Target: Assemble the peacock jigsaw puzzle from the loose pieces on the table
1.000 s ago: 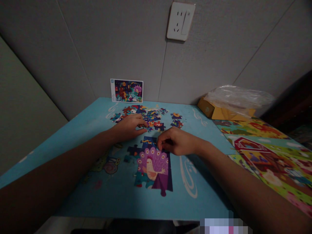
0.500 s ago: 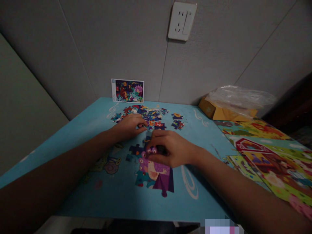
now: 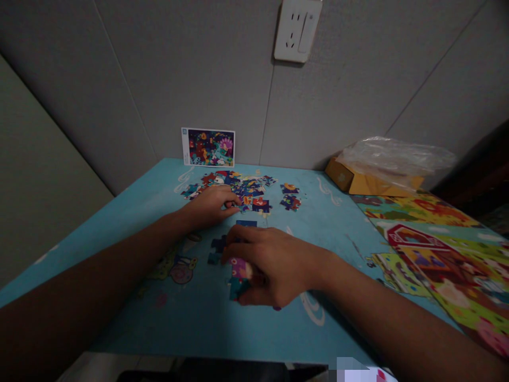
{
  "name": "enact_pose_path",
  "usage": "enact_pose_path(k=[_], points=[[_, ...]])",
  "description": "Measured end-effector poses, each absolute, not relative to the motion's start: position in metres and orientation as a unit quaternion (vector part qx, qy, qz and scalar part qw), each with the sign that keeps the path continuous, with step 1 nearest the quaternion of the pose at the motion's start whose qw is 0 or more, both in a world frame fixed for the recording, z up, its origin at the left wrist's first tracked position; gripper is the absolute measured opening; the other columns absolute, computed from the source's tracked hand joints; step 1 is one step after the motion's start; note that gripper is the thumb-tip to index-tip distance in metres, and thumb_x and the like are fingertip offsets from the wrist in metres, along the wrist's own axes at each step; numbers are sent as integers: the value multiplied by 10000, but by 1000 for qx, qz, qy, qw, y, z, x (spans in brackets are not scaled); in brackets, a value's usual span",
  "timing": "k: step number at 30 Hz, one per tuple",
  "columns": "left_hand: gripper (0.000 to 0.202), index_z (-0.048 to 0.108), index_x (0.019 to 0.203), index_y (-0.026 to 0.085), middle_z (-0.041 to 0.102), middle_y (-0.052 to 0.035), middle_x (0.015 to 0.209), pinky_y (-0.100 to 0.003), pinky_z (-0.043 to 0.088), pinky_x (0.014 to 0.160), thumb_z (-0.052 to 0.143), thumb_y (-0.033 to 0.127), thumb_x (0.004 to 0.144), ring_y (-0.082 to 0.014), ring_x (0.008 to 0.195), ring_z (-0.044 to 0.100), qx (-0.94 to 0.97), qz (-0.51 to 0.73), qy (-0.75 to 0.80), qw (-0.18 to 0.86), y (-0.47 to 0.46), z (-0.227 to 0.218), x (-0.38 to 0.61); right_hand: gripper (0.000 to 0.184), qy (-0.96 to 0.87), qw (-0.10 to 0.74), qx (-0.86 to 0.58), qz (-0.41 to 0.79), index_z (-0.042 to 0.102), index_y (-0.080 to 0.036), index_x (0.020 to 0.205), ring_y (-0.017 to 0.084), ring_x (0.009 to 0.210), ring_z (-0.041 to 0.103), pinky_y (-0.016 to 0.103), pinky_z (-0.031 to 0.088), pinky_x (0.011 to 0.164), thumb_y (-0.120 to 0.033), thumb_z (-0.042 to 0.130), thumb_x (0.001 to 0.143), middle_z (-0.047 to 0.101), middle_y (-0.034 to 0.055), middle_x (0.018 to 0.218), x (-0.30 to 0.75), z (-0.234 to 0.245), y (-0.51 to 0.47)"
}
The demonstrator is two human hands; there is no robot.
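My right hand (image 3: 268, 265) is over a joined puzzle section (image 3: 239, 269), purple, pink and teal, with thumb and fingers spread around it and pressing at its edges. The hand covers most of that section. Dark blue puzzle pieces (image 3: 217, 249) jut out left of my fingers, and a blue piece (image 3: 246, 223) lies just beyond them. Farther back, my left hand (image 3: 217, 204) rests beside a pile of loose puzzle pieces (image 3: 250, 187), fingers curled and closed. Whatever may be in them is hidden.
A picture card (image 3: 209, 147) leans on the wall behind the pile. Two separate pieces (image 3: 290, 202) lie right of it. At the right are a yellow box (image 3: 368, 184) with clear plastic (image 3: 393, 156) on it and colourful farm picture sheets (image 3: 449, 260). A socket (image 3: 298, 31) is above.
My right hand has come nearer and spread wider over the purple section, which has shifted slightly right and away. My left hand has stayed in place.
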State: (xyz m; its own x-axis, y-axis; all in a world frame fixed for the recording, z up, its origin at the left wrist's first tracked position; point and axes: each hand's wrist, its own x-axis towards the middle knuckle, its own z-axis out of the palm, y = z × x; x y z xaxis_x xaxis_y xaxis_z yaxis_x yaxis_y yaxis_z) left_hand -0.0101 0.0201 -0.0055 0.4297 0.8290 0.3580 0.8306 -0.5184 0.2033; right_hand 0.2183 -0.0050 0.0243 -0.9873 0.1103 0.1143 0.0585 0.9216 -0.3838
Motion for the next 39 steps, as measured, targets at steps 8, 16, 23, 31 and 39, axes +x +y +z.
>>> enact_pose_path(k=[8, 16, 23, 31, 39], points=[[128, 721, 903, 182, 665, -31, 815, -297, 446, 754, 620, 242, 852, -175, 802, 603, -849, -213, -483, 17, 22, -9, -12, 263, -951, 198, -56, 232, 668, -147, 980, 160, 774, 579, 292, 462, 748, -80, 543, 758, 668, 47, 879, 223, 21, 14], [120, 726, 912, 161, 660, -39, 817, -289, 426, 717, 637, 214, 853, -177, 775, 593, -846, -216, -488, 10, 20, -7, -11, 246, -956, 178, -47, 230, 699, -134, 790, 134, 695, 563, 252, 434, 673, -27, 504, 684, 646, 39, 787, 220, 17, 15], [121, 722, 912, 173, 667, -40, 840, -301, 434, 753, 636, 235, 854, -182, 812, 601, -847, -212, -488, 4, 22, -9, -12, 230, -956, 182, -82, 217, 703, -154, 738, 122, 651, 558, 242, 408, 632, -23, 528, 666, 665, 16, 750, 223, 18, 17], [145, 729, 952, 183, 665, -41, 860, -306, 426, 759, 629, 234, 860, -187, 833, 599, -839, -196, -508, -7, 20, -6, -10, 229, -944, 160, -191, 216, 736, -155, 703, 121, 634, 603, 238, 408, 624, 0, 584, 633, 709, 12, 712, 227, 21, 27], [161, 730, 961, 165, 672, -53, 866, -318, 432, 775, 619, 238, 869, -191, 829, 598, -835, -191, -516, -23, 19, -4, -8, 201, -940, 138, -228, 213, 745, -160, 694, 127, 632, 610, 244, 411, 625, -19, 610, 648, 708, 8, 702, 228, 21, 27]])
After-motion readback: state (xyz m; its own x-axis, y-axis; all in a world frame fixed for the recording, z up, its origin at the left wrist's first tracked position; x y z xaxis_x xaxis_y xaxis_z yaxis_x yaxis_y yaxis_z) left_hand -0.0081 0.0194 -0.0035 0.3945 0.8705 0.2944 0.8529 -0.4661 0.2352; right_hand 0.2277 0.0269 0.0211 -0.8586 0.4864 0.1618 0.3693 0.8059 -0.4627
